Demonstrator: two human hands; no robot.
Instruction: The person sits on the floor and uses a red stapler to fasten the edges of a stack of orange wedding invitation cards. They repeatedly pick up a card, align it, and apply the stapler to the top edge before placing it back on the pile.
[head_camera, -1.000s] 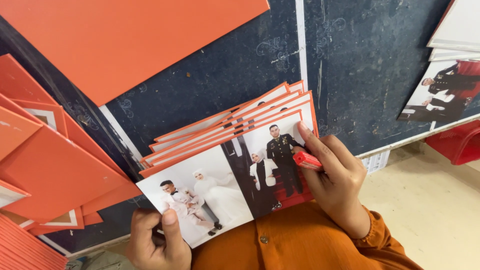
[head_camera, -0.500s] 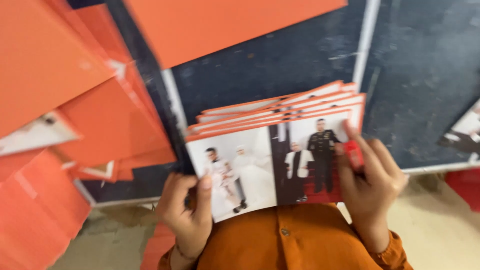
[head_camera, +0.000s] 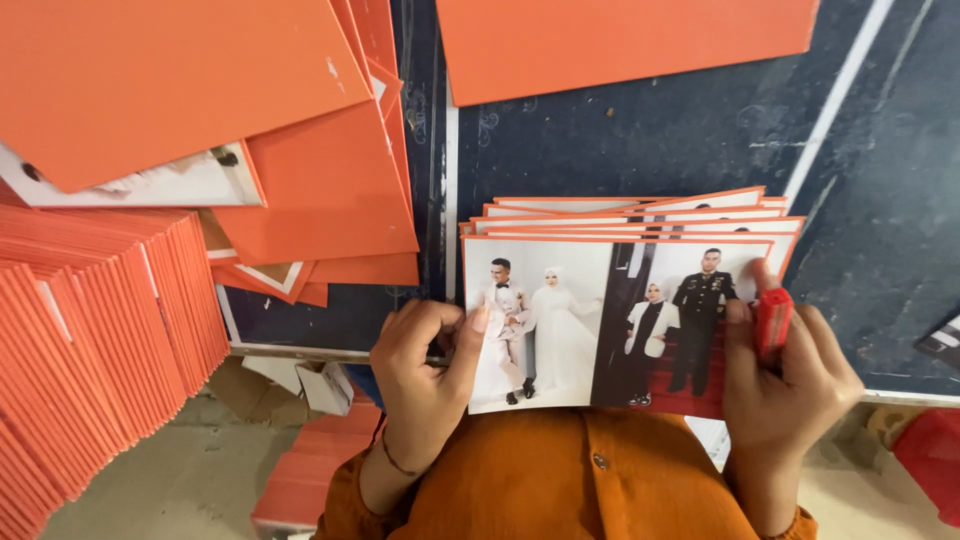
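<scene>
Though gripped by both hands' fingers, left hand (head_camera: 425, 375) and right hand (head_camera: 790, 385), photo stack (head_camera: 600, 320) with lower prints hidden.

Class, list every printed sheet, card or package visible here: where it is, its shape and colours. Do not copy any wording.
Photo prints: fanned stack held by left hand and right hand; rectangular, orange-edged, two couples pictured.
Orange cards: loose flat rectangles, upper left.
Stacked orange cards: dense pile, far left.
Red tube: in right hand.
</scene>
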